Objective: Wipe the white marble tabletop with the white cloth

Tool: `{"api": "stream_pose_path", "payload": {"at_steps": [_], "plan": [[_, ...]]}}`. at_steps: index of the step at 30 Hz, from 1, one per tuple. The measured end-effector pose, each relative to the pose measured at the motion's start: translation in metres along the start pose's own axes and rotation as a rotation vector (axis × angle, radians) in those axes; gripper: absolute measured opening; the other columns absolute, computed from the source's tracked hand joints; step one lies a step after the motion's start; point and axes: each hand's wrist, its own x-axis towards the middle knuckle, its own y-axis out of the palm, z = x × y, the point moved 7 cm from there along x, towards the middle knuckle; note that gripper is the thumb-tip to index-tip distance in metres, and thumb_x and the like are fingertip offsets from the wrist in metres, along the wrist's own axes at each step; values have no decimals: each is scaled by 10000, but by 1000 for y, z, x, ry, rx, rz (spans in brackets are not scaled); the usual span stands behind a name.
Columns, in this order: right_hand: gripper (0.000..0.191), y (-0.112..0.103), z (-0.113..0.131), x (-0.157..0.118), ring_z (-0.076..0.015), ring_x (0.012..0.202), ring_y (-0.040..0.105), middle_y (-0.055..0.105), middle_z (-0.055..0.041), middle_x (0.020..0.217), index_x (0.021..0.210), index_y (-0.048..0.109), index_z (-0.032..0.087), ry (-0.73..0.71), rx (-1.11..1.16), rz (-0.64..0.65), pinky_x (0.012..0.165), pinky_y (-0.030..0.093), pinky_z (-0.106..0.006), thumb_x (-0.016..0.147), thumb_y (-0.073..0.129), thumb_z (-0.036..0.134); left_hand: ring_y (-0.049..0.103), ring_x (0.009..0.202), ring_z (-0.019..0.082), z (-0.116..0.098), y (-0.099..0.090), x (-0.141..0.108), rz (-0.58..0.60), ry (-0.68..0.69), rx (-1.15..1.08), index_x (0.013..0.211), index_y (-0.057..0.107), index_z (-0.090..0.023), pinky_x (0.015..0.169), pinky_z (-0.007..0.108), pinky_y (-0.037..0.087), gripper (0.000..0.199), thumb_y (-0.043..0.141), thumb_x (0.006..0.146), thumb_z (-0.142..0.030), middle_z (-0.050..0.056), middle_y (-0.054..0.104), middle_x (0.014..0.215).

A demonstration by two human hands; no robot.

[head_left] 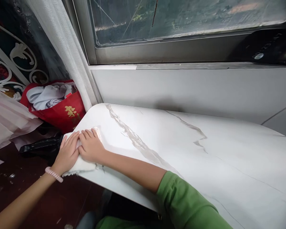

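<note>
A folded white cloth [84, 165] lies at the left end of a white marble-patterned tabletop [143, 127], with a bit of it hanging past the near edge. My left hand [68, 156] rests flat on the cloth, fingers stretched toward the far side; a pink coiled band [53, 174] circles that wrist. Beside it, touching the left thumb, my right hand [91, 146] presses on the same cloth with its fingers laid out. Neither hand is wrapped around anything. Part of the cloth is hidden under both palms.
A red bag [59, 111] stuffed with pale fabric stands past the table's left end, by a white curtain [62, 41]. Something black and shiny [40, 146] sits left of my hands. Behind the table are a white wall [193, 86] and a metal window frame [157, 52].
</note>
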Motion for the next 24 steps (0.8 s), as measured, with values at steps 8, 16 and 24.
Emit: {"api": "stream_pose_path", "payload": {"at_steps": [8, 16, 24], "plan": [[353, -21, -104, 56, -257, 1185, 465, 578, -151, 1238, 1176, 512, 113, 207, -39, -78, 1124, 202, -470, 858, 379, 190, 312, 1373, 200, -2, 31, 134, 81, 63, -107, 1374, 386, -164, 1158, 456, 121, 492, 267, 908, -271, 92, 403, 1467], [413, -34, -186, 94, -294, 1230, 434, 545, -177, 1284, 1247, 483, 77, 395, -181, -164, 1122, 184, -500, 871, 343, 176, 381, 1323, 197, 1, 61, 249, 75, 155, -222, 1383, 384, -115, 1154, 360, 189, 547, 390, 853, -248, 95, 462, 1424], [455, -25, -153, 74, -311, 1332, 342, 436, -197, 1421, 1315, 439, 37, 343, -197, -109, 1139, 153, -511, 907, 357, 219, 300, 1384, 180, -1, 53, 206, 127, 149, -239, 1366, 413, -213, 1165, 451, 115, 494, 343, 882, -287, 39, 397, 1480]]}}
